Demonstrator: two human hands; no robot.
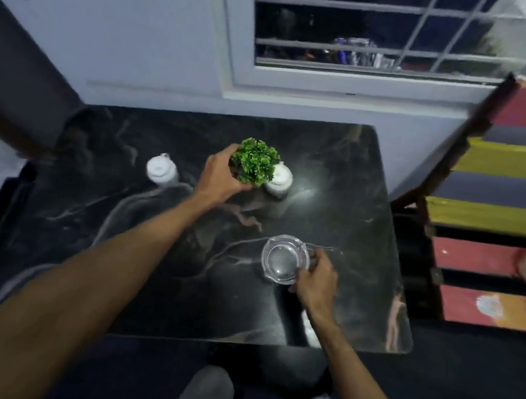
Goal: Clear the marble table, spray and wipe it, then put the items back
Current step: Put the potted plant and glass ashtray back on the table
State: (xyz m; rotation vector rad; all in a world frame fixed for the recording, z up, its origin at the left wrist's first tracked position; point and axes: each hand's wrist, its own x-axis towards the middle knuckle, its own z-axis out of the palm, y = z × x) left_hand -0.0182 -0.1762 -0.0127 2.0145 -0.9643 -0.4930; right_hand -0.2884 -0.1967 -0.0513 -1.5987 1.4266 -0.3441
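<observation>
table point(82, 224): dark marble with pale veins, pretty glossy, there's a bright light glare on the far right part
left jar point(161, 170): small white lidded jar, standing by itself toward the far left of the table, well apart from everything else
left hand point(220, 178): reaching to the middle-back of the table, fingers and thumb wrapped around the little plant's base
plant point(253, 165): small bushy green thing, upright in that grip; the pot is mostly hidden by leaves and fingers, and honestly can't tell if it's off the table or not
right jar point(280, 179): second white jar, just beside the plant on its right, partly behind the leaves
ashtray point(285, 259): clear glass, round, nearer front-right of the table
right hand point(316, 279): fingers curled onto the ashtray's right rim, pinching it
bench point(510, 186): red, yellow and grey striped slats, off to the right of the table
</observation>
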